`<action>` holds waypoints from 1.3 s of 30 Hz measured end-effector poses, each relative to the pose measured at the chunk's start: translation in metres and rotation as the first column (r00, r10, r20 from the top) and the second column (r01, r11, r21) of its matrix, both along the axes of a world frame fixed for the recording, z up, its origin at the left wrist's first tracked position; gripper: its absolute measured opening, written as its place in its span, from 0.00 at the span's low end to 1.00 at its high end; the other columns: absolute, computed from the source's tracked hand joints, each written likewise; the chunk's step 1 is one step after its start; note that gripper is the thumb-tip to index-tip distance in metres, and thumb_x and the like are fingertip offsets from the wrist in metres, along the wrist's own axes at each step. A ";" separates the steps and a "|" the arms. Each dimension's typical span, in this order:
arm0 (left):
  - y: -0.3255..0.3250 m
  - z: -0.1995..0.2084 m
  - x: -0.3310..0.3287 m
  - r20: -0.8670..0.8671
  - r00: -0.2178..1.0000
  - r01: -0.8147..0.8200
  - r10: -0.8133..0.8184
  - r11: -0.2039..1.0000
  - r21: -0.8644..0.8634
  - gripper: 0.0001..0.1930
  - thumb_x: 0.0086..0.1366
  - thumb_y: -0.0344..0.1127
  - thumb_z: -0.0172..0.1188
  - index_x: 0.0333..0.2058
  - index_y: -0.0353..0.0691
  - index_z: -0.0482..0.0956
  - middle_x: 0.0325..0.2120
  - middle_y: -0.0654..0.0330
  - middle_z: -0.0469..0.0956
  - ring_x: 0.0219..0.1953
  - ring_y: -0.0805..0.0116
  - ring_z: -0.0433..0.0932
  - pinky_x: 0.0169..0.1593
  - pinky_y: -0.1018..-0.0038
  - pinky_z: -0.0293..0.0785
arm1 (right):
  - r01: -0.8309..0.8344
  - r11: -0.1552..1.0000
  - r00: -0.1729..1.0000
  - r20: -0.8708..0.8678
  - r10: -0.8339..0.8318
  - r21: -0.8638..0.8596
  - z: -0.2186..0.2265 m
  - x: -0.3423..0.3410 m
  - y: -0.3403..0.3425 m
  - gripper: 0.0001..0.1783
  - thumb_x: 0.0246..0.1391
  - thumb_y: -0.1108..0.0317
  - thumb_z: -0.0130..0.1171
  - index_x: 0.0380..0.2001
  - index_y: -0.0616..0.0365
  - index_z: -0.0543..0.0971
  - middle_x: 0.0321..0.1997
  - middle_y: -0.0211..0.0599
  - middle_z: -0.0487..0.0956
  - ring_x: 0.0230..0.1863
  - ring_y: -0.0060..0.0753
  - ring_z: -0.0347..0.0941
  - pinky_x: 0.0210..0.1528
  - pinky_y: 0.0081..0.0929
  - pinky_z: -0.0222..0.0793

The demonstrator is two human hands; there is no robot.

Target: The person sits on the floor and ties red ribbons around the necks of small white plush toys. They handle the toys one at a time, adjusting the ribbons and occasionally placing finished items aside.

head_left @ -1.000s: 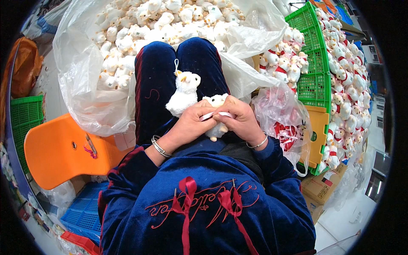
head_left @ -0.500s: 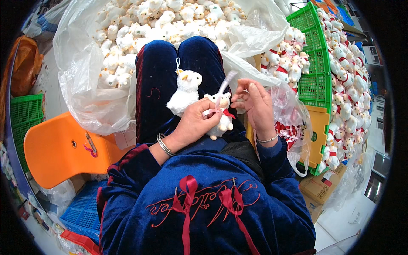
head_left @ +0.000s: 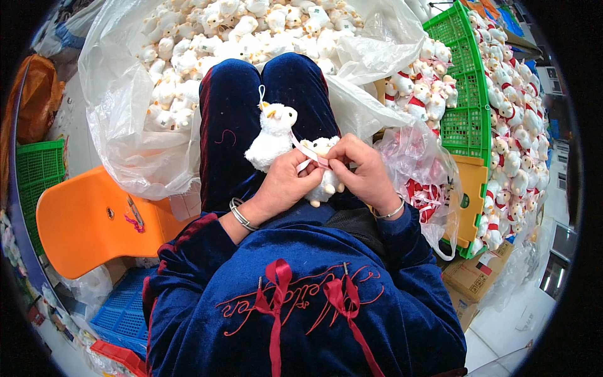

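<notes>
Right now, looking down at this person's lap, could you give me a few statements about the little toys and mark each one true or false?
1. Both hands, left hand and right hand, are on one small white plush toy. True.
2. A second plush toy lies on the lap. True.
3. The chair on the left is blue. False: it is orange.
4. The clear plastic bag ahead holds red balls. False: it holds white plush toys.
5. The crate on the right is green. True.

Clear plastic bag (head_left: 135, 135) of white plush toys ahead of the knees, smaller clear bag (head_left: 422, 182) right of them — brown cardboard box (head_left: 472, 278) lower right.
</notes>
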State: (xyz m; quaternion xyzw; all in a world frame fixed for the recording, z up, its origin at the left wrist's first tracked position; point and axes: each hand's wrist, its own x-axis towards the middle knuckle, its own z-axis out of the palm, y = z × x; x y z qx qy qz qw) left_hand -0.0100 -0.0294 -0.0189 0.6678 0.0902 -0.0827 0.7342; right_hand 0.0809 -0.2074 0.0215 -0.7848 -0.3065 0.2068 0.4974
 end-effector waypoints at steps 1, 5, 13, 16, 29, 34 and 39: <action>0.000 -0.002 0.000 -0.002 1.000 -0.002 0.003 1.000 0.003 0.08 0.66 0.31 0.64 0.43 0.37 0.83 0.29 0.72 0.77 0.30 0.86 0.69 0.34 0.84 0.67 | 0.015 1.000 0.999 -0.042 -0.014 0.023 -0.002 0.000 0.000 0.06 0.56 0.75 0.64 0.37 0.62 0.80 0.34 0.34 0.74 0.33 0.26 0.74 0.35 0.23 0.70; 0.000 -0.004 -0.001 0.006 1.000 0.000 0.000 0.999 0.037 0.08 0.66 0.31 0.64 0.43 0.37 0.82 0.29 0.72 0.76 0.30 0.86 0.69 0.34 0.84 0.67 | -0.004 1.000 0.998 -0.066 0.005 0.018 0.007 -0.001 0.003 0.05 0.57 0.75 0.63 0.36 0.64 0.78 0.34 0.34 0.73 0.33 0.25 0.73 0.35 0.23 0.69; 0.002 0.008 0.001 0.084 0.996 0.007 -0.007 1.000 -0.004 0.04 0.66 0.31 0.63 0.35 0.39 0.78 0.26 0.73 0.72 0.28 0.86 0.66 0.31 0.83 0.63 | 0.043 0.996 0.987 -0.155 -0.031 0.076 -0.008 -0.001 -0.003 0.03 0.59 0.77 0.59 0.35 0.64 0.76 0.37 0.32 0.72 0.35 0.19 0.71 0.38 0.20 0.69; 0.002 0.007 0.000 0.109 0.994 0.003 -0.003 1.000 -0.002 0.04 0.67 0.31 0.62 0.37 0.39 0.78 0.28 0.72 0.72 0.28 0.85 0.67 0.32 0.83 0.64 | 0.085 0.980 0.954 -0.298 -0.028 0.179 -0.009 -0.003 -0.001 0.03 0.61 0.77 0.57 0.37 0.64 0.75 0.40 0.31 0.72 0.37 0.19 0.72 0.41 0.18 0.70; 0.001 -0.001 -0.001 0.217 0.976 -0.051 0.016 0.986 0.157 0.05 0.68 0.30 0.61 0.38 0.35 0.82 0.31 0.65 0.79 0.31 0.82 0.74 0.35 0.79 0.71 | 0.247 0.903 0.750 -0.660 0.052 0.351 -0.029 0.003 -0.013 0.08 0.61 0.76 0.56 0.43 0.62 0.72 0.39 0.32 0.76 0.39 0.18 0.73 0.42 0.18 0.71; 0.000 0.003 -0.002 0.134 0.990 -0.049 0.039 0.996 0.075 0.06 0.67 0.30 0.62 0.42 0.36 0.81 0.31 0.67 0.79 0.30 0.85 0.74 0.35 0.82 0.71 | 0.203 0.956 0.823 -0.566 -0.049 0.212 -0.016 -0.003 -0.008 0.10 0.60 0.75 0.59 0.45 0.62 0.73 0.40 0.29 0.76 0.40 0.16 0.72 0.42 0.16 0.70; 0.003 -0.010 -0.009 0.064 0.998 -0.014 0.017 0.999 -0.047 0.06 0.68 0.30 0.61 0.43 0.38 0.77 0.34 0.68 0.79 0.33 0.84 0.73 0.37 0.83 0.71 | 0.235 0.962 0.813 -0.571 -0.114 0.142 -0.014 -0.010 -0.008 0.11 0.60 0.75 0.63 0.44 0.62 0.74 0.35 0.23 0.74 0.35 0.12 0.69 0.38 0.14 0.68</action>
